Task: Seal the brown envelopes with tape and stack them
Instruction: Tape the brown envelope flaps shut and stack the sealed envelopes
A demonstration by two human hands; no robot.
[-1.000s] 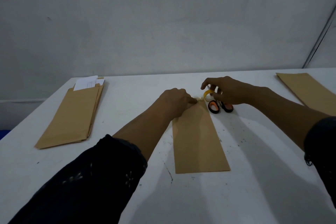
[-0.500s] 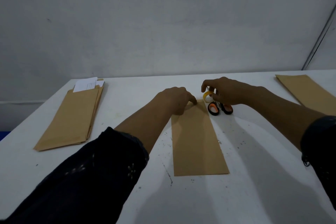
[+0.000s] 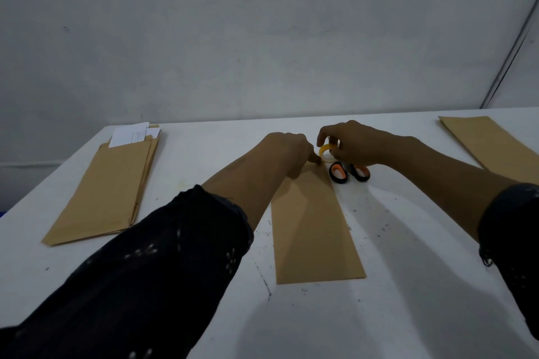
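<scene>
White tabletop (image 3: 186, 271), items listed left to right. Stack of brown envelopes (image 3: 108, 189) — several long kraft pieces lying flat at the left, edges slightly fanned, white papers (image 3: 132, 134) sticking out of the far end. Brown envelope (image 3: 313, 227) — a single long kraft piece lying flat at the centre, its length running away from the viewer, plain face up, far end under the hands. Left hand (image 3: 287, 156) — dark patterned sleeve, fingers (image 3: 313, 158) curled down, their tips pressing on the far end of the centre envelope just beside the roll; whether they pinch a tape end cannot be told. Tape roll (image 3: 327, 153) — small, yellow, standing on edge at the envelope's far right corner. Right hand (image 3: 355, 146) — fingers curled over the top of the roll, gripping it. Scissors (image 3: 348, 172) — orange-and-black handle loops on the tabletop just right of the envelope and below the right hand, blades hidden. Second lot of brown envelopes (image 3: 493, 146) — flat at the far right, partly cut off by the frame edge. Change against the frame half a second before: the left fingertips have shifted right toward the roll, the right hand keeps its grip on it, the envelope lies where it lay.
</scene>
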